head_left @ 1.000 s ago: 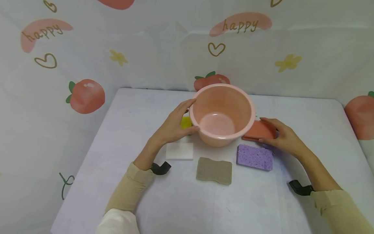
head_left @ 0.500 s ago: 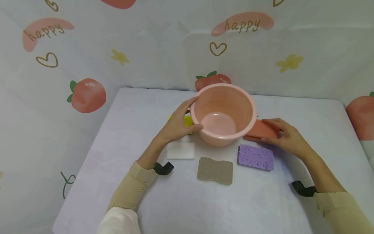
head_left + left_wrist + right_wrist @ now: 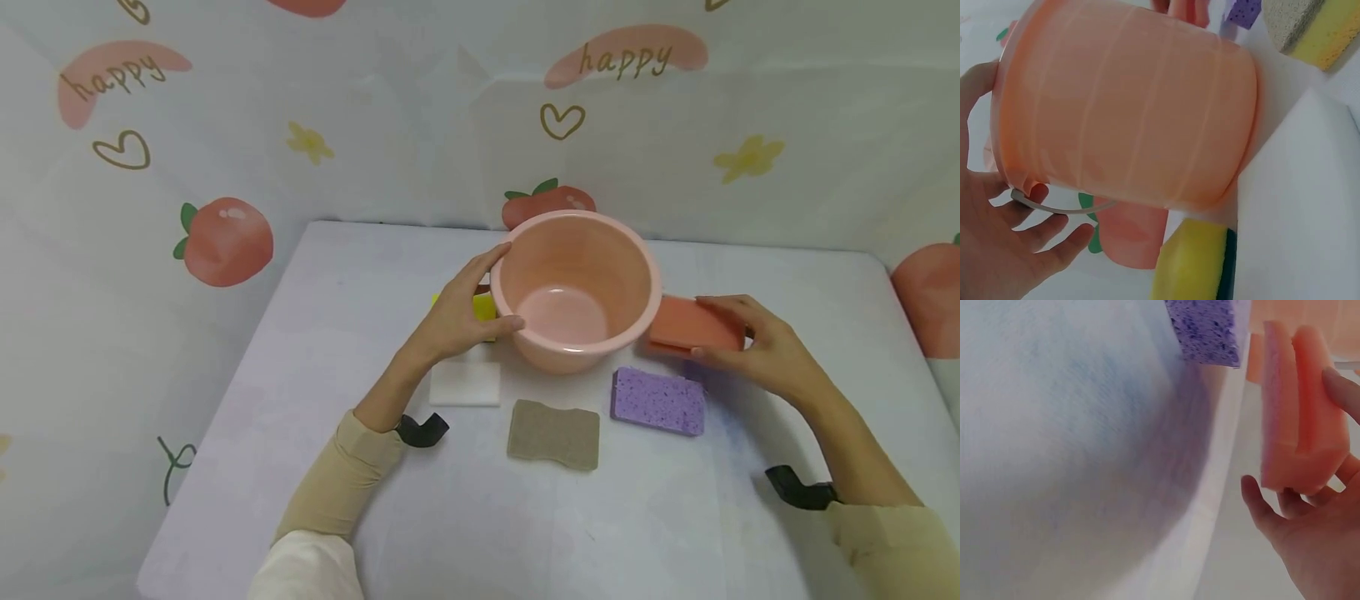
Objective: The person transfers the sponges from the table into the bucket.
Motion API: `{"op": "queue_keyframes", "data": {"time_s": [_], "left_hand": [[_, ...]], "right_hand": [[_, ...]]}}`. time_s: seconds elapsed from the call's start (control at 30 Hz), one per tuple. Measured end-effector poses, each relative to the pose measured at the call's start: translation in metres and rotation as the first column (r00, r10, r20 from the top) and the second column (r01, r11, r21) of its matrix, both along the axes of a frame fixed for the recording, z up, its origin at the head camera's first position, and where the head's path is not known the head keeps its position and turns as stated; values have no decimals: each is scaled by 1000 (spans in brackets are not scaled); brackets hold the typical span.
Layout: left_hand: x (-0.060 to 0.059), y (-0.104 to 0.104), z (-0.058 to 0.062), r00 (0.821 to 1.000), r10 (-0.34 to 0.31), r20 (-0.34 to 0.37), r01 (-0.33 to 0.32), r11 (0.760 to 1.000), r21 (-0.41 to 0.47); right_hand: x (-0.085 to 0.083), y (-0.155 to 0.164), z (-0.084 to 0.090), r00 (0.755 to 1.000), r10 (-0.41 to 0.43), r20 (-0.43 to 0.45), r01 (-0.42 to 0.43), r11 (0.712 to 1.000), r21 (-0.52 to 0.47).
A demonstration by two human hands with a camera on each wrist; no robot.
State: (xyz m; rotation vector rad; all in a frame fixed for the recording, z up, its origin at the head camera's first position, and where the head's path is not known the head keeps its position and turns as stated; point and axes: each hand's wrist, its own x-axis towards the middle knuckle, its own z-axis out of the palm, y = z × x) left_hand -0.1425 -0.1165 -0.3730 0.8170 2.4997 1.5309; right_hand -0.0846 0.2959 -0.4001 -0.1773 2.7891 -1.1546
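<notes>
Head: left hand (image 3: pixel 457 321) cups the bowl (image 3: pixel 576 287) at its rim, mid-table; right hand (image 3: pixel 757 346) pinches the orange sponge (image 3: pixel 693 327) just right of the bowl.
Left wrist: fingers (image 3: pixel 1035 234) curl round the bowl's rim; yellow sponge (image 3: pixel 1191 262) beside.
Right wrist: thumb and fingers (image 3: pixel 1260 503) clamp the orange sponge, lifted; purple sponge (image 3: pixel 1204 328) near.

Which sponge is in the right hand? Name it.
The orange sponge, beside the pink basin; the right hand grips it, while the other sponges lie untouched.
</notes>
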Motion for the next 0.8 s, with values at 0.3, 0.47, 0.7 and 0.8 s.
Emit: {"op": "queue_keyframes", "data": {"time_s": [0.3, 0.47, 0.7, 0.8], "left_hand": [[1, 2, 2, 1000, 7, 23, -7, 1000, 3], [-1, 5, 1, 1000, -7, 29, 6, 999, 44], [-1, 4, 2, 999, -2, 37, 0, 999, 36], [0, 2, 2, 999, 4, 37, -5, 1000, 21]], "right_hand": [[7, 4, 11, 998, -9, -59, 6, 999, -45], [12, 8, 22, 994, -2, -113, -5, 998, -59], [17, 10, 36, 982, 32, -186, -43, 998, -56], [19, 8, 42, 980, 41, -197, -51, 998, -47]]}}
